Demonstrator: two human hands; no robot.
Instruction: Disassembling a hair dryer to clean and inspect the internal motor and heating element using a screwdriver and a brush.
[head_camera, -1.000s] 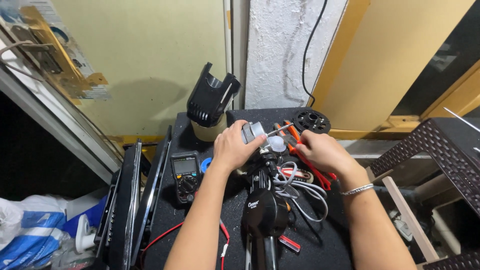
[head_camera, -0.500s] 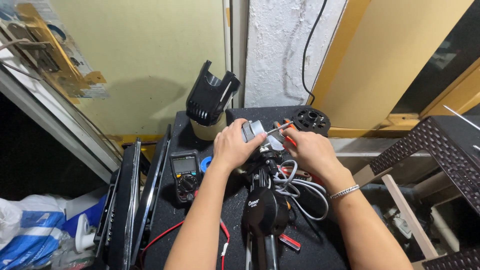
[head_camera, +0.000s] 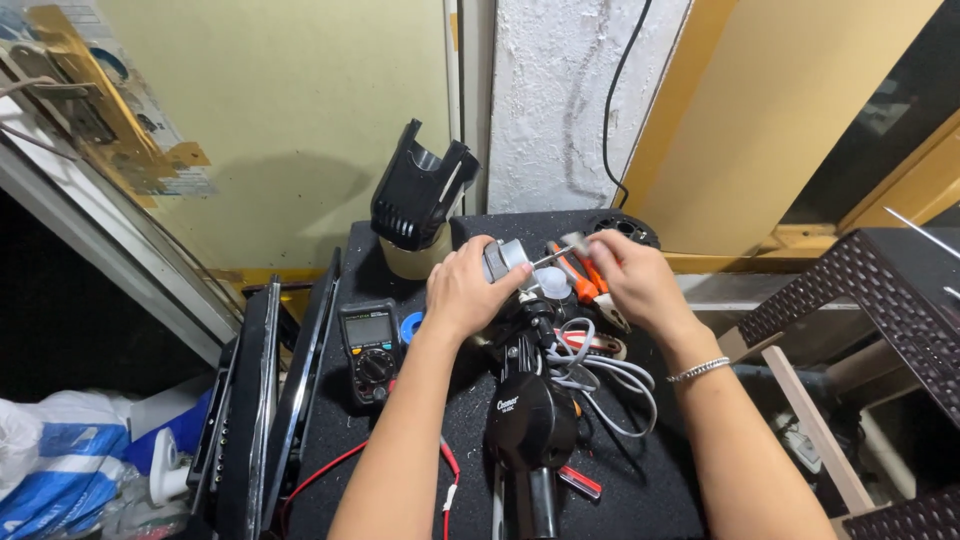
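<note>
My left hand (head_camera: 465, 290) grips a small grey metal motor-like part (head_camera: 503, 259) over a black speckled work table (head_camera: 660, 490). My right hand (head_camera: 630, 280) holds a thin metal tool (head_camera: 555, 255) whose tip touches that part. Orange-handled pliers (head_camera: 585, 278) lie just under my right hand. A black handheld blower-like device (head_camera: 527, 425) lies below both hands, with grey cable (head_camera: 600, 375) coiled beside it.
A black multimeter (head_camera: 369, 350) with red lead sits left of my left arm, next to a blue tape roll (head_camera: 409, 325). A black plastic housing (head_camera: 420, 190) rests on a cream cup at the back. Flat dark panels (head_camera: 260, 400) lean at the left; a wicker stool (head_camera: 880, 290) stands right.
My right hand has shifted left and up from the pliers, bringing the thin tool against the grey part. My left hand has stayed in place on the part.
</note>
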